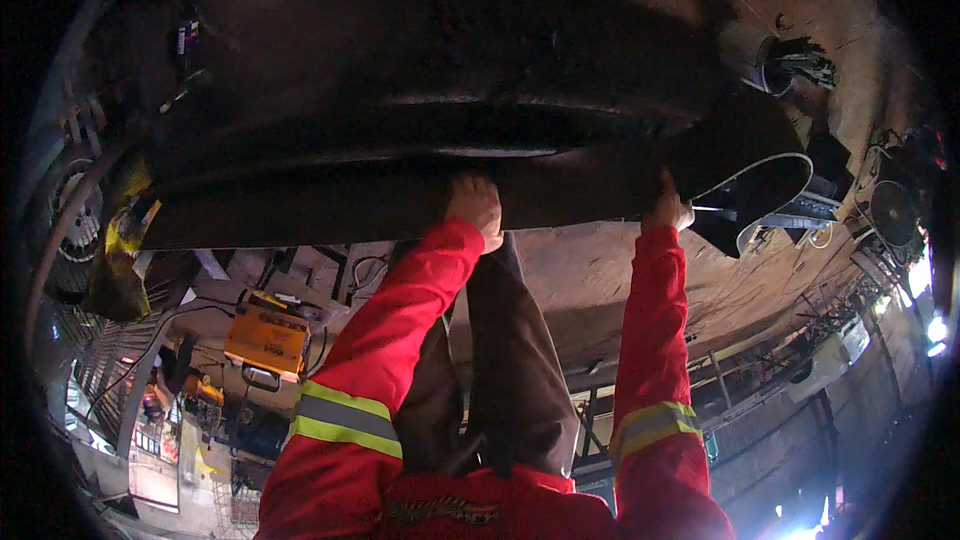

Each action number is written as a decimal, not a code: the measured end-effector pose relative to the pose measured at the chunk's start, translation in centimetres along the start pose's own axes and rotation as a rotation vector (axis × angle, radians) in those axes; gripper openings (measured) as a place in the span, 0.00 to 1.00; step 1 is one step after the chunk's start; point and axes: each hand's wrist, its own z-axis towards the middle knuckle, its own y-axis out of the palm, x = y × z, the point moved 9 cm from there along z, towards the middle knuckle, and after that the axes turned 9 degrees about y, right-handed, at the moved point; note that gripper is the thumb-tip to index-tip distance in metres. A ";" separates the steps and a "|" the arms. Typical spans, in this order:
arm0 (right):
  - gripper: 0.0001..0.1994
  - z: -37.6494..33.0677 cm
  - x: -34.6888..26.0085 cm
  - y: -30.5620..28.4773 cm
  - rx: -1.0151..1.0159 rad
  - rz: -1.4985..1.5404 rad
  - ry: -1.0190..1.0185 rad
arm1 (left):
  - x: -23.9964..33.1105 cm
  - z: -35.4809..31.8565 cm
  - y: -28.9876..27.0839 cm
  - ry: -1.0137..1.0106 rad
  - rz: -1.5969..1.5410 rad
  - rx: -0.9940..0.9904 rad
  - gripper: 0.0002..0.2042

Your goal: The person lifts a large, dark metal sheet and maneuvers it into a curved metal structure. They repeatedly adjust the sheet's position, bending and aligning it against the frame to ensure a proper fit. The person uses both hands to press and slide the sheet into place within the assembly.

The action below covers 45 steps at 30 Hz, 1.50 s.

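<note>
A long, dark, flexible sheet (330, 202) stretches from left to right in front of me. Its right end curls over into an open loop with a pale edge. My left hand (475, 210) grips the near edge close to the middle, knuckles up, with the fingers bent over the sheet. Farther right, my right hand (668, 210) pinches the same edge just before the loop, its index finger stretched along the upper face. The undersides of both grips are partly hidden. Both arms wear red sleeves with reflective bands.
An orange box-shaped machine (268, 340) with a handle and cables stands at the lower left. A bucket of thin rods (755, 58) is at the far right. Yellow-and-dark material (125, 225) lies by the sheet's left end. Brown ground (590, 280) shows beside my legs.
</note>
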 end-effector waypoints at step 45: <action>0.18 -12.6 -1.3 5.8 -0.582 -0.164 -0.058 | 0.4 0.6 -0.5 0.163 -0.421 0.108 0.35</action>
